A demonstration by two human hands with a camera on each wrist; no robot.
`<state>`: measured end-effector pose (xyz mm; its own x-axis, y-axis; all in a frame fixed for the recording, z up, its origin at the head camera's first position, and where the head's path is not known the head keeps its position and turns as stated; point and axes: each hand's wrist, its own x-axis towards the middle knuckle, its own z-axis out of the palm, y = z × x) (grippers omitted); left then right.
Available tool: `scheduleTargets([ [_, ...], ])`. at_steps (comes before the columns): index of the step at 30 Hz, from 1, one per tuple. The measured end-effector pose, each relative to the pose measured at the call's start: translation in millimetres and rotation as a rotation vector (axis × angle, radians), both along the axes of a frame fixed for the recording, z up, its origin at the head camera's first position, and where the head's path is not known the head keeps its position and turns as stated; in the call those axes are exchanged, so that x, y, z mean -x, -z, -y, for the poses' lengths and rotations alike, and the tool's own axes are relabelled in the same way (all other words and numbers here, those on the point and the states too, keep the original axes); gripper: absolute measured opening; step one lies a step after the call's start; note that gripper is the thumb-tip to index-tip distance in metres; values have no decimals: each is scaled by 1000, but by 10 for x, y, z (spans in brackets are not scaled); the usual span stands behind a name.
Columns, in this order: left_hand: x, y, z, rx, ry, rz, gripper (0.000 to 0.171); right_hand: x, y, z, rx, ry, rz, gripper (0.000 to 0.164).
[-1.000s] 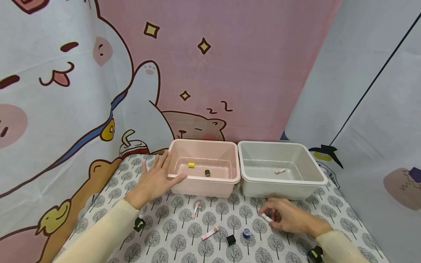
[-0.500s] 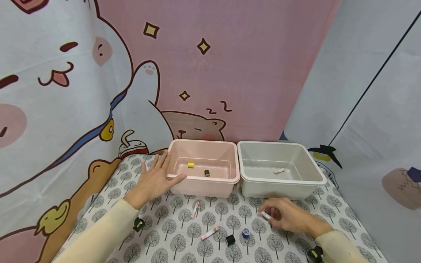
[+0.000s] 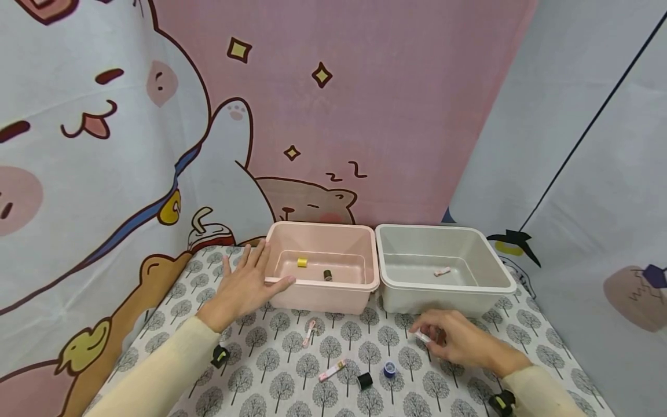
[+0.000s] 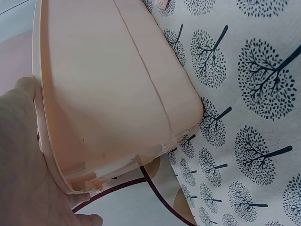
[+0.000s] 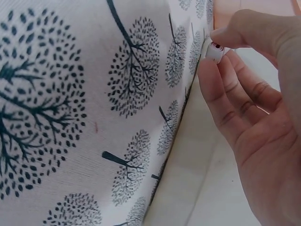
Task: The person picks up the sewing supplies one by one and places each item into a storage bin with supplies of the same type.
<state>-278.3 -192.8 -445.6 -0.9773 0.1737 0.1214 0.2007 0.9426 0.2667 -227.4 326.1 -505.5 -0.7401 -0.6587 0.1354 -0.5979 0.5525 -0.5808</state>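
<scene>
My left hand (image 3: 245,292) rests with outstretched fingers and thumb on the left end of the pink bin (image 3: 323,296); the left wrist view shows it along the bin's rim (image 4: 41,108). My right hand (image 3: 453,339) pinches a small white strip (image 3: 422,336) between thumb and fingertips, just in front of the light grey bin (image 3: 443,298). In the right wrist view, dark red print shows on the end of the strip (image 5: 215,52), its rest hidden by the fingers. Inside the pink bin lie a yellow thread spool (image 3: 302,263) and a dark green spool (image 3: 327,275).
A pink-and-white strip (image 3: 442,271) lies in the grey bin. On the tree-print cloth (image 3: 281,385) are a pink looped piece (image 3: 309,333), a pink strip with a yellowish end (image 3: 332,370), a black spool (image 3: 365,380) and a blue spool (image 3: 389,369). A printed curtain (image 3: 406,116) hangs behind.
My right hand has risen slightly toward the grey bin with the white strip in its pinch. The left hand stays on the pink bin.
</scene>
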Motion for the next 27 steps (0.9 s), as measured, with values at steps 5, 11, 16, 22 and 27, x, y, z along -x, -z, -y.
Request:
scheduleTargets([
  [5, 4, -2, -13, -5, 2, -1, 118, -11, -23, 9, 26, -26, -82, 52],
  [11, 11, 9, -5, 6, -1, 1, 121, -45, -117, 13, 22, -14, -141, 56],
  [16, 20, 5, -7, 10, 0, -3, 120, -70, -232, 17, 14, 5, -158, 61],
  [22, 16, -9, -6, 24, -4, -10, 122, -61, -348, 44, 21, -11, -218, 64],
  [27, 11, 0, -7, 25, -4, -22, 123, -66, -425, 55, 2, -4, -257, 63],
])
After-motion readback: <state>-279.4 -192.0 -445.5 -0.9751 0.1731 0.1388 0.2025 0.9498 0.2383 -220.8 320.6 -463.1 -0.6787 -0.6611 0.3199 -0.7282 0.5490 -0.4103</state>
